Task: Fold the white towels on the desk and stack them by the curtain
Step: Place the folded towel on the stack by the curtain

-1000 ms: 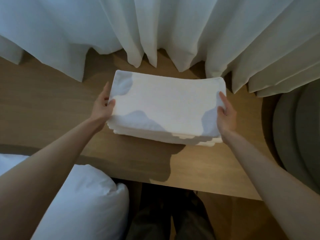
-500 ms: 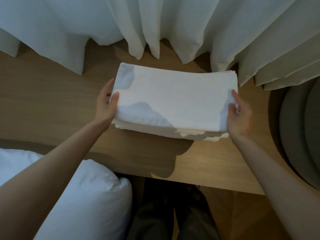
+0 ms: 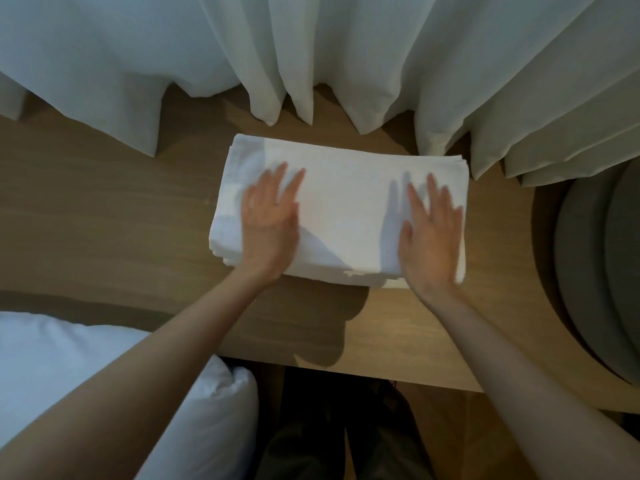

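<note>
Stack of folded white towels on the wooden desk, its far edge just short of the hem of the white curtain, whose folds hang near its right corner. Your left hand lies palm down on the left half of the top towel and your right hand on the right half. The fingers of both are straight and slightly spread, pinching nothing; both hands are blurred, so you cannot tell how hard they bear on the cloth. Flat palms set this wide apart suit pressing the layers down and smoothing the top, rather than lifting the pile. Several layer edges show along the near and left sides, slightly stepped, so the pile is not perfectly square. The stack appears to be at its place by the curtain, and the task looks close to finished. No box, tray or basket is in view; the desk alone carries the stack. A white pillow sits at lower left, and a grey rounded seat at right.
</note>
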`<state>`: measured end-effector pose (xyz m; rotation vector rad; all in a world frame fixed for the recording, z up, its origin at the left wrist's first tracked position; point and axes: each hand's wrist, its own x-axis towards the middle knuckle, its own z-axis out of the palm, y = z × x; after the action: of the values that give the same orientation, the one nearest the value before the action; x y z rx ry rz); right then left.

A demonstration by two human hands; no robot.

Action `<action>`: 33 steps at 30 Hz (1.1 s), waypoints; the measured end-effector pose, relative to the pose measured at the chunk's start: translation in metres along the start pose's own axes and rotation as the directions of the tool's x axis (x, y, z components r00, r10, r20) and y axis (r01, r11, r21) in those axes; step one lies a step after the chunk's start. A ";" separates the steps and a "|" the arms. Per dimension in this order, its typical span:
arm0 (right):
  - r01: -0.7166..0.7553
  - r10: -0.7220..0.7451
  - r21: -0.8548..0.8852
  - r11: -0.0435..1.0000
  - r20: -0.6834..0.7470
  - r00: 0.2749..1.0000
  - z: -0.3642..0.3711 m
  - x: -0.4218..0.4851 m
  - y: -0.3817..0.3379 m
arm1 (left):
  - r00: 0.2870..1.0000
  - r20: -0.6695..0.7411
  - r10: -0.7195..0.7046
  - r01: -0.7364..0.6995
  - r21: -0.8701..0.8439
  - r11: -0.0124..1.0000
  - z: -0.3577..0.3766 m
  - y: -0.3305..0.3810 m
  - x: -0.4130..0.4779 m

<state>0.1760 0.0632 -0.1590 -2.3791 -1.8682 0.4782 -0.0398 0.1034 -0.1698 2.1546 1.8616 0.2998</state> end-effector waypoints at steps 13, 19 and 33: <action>-0.104 0.114 -0.123 0.987 0.079 0.990 0.050 0.034 0.036 | 0.987 0.160 0.029 -0.065 0.220 0.973 0.038 -0.058 0.030; -0.124 0.126 -0.053 0.991 0.028 0.992 0.061 0.041 0.040 | 0.991 0.132 0.009 -0.030 0.163 0.986 0.049 -0.064 0.036; -0.176 0.135 0.151 0.973 0.248 0.959 -0.013 -0.008 0.029 | 0.897 0.435 -0.074 0.055 0.056 0.997 -0.013 -0.001 -0.010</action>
<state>0.2055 0.0499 -0.1525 -2.4540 -1.6470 0.9353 -0.0466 0.0947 -0.1574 1.9713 1.6806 -0.2276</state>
